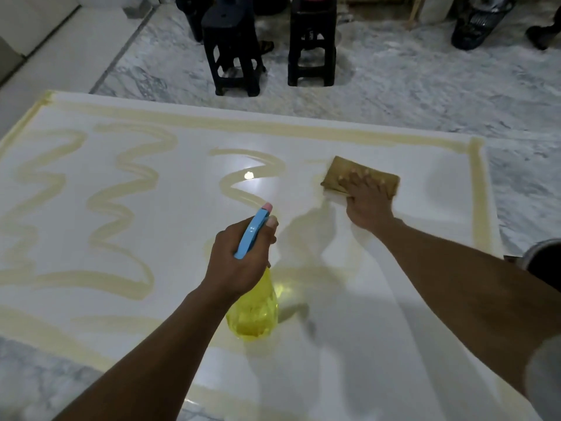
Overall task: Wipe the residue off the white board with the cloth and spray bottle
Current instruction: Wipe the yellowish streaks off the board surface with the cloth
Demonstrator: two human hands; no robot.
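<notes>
A large white board [188, 226] lies flat on the floor, marked with yellowish zigzag smears of residue [121, 205] and a band of the same colour around its border. My left hand [236, 262] grips a yellow spray bottle [253, 311] by its blue trigger head, nozzle pointing away over the board's middle. My right hand [367, 202] presses flat on a folded tan cloth [340, 174] at the board's upper right. The board surface around the cloth and toward the right edge shows little residue.
Two black plastic stools [233, 47] [312, 44] stand on the marble floor [425, 86] just beyond the board's far edge. A dark sandal [479, 22] lies at the top right. A dark round object [546, 262] sits at the board's right side.
</notes>
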